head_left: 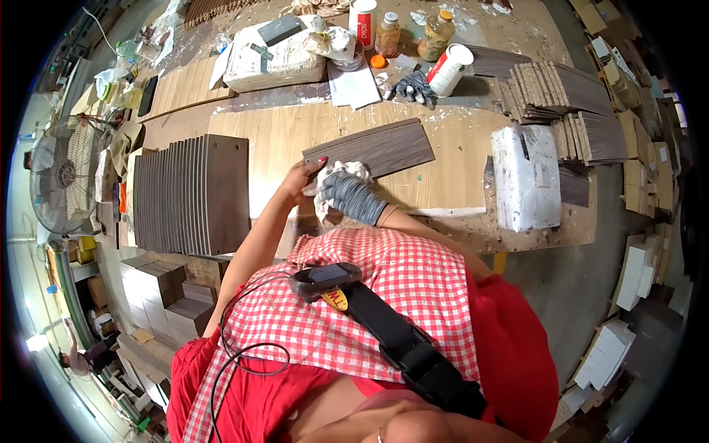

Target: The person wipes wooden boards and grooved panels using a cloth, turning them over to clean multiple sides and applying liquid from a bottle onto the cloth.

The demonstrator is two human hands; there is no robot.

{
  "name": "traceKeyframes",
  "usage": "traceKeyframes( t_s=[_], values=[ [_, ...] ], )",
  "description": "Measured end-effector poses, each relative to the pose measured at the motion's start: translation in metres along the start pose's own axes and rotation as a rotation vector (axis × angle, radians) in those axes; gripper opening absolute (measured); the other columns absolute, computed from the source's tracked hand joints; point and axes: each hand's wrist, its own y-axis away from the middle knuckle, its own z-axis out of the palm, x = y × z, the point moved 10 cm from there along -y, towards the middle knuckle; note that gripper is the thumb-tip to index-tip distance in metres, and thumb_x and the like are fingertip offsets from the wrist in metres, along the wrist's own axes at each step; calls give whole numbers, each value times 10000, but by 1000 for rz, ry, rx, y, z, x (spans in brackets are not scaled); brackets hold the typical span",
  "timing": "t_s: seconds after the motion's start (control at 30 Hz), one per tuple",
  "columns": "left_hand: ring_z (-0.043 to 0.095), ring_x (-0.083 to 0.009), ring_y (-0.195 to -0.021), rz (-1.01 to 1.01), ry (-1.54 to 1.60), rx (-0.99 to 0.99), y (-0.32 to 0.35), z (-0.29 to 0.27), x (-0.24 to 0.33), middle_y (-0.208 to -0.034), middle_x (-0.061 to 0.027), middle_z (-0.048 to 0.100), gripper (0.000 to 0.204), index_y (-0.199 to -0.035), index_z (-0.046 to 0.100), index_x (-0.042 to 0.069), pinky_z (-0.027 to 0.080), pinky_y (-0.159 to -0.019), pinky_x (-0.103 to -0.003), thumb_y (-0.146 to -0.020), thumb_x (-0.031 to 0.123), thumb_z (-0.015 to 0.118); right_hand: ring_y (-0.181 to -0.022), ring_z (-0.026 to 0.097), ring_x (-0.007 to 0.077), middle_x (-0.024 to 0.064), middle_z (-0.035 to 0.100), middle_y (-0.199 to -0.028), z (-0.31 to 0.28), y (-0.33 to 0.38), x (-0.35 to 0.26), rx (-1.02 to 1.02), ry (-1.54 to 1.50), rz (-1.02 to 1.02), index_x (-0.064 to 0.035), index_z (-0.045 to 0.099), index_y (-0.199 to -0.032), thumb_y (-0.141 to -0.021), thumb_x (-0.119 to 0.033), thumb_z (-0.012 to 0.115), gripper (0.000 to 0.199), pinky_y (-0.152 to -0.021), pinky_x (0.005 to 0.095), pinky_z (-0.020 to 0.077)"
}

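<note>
A dark wood-grain board point(388, 148) lies slightly slanted on the pale worktop in front of me. My bare left hand point(299, 181) grips its near left corner, thumb on top; the fingers beneath are partly hidden. In a grey glove, my right hand point(353, 199) is closed on a crumpled white rag point(347, 171). The rag rests against the board's near edge, close to my left fingers. To the left, a row of similar dark boards point(188, 193) stands on edge, packed together.
A white wrapped block point(526, 177) and stacked dark boards point(583, 136) stand at right. Farther back are a large wrapped bundle point(273, 63), paper cups point(450, 70), glass jars point(436, 37), an orange lid point(378, 61) and a loose grey glove point(415, 90). A fan point(66, 173) stands far left.
</note>
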Motion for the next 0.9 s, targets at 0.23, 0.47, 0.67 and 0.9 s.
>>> traceKeyframes(
  t_s=[0.23,0.47,0.67,0.9],
  values=[
    [629,-184,-828,36,20,8,1,2,-6,-923,-93,627,249,-1077,521,6,548,-688,-350,-888,157,578,-958,583,168,46,617,-1012,-38,92,99,163,-1094,401,-63,654,-963,-768,56,548,252,-895,267,464],
    [591,-160,-762,191,80,82,13,8,10,-892,-64,600,165,-1003,535,42,486,-650,-305,-862,96,602,-1067,512,295,101,586,-1044,-29,48,20,163,-388,-19,-76,658,-929,-729,-110,598,212,-1001,408,347],
    [563,-110,-954,640,-174,265,80,-20,93,-1066,-39,596,358,-1191,514,14,431,-846,-242,-885,181,595,-1094,507,238,80,566,-1115,-70,79,54,554,-565,354,-88,622,-1037,-848,-91,543,205,-965,371,402],
    [546,-136,-1014,813,-9,398,101,-54,103,-1125,-68,573,367,-1192,525,-23,413,-896,-270,-947,247,483,-1017,531,221,71,593,-1028,-178,146,96,685,162,459,-94,614,-992,-814,-86,570,183,-946,358,402]
  ],
)
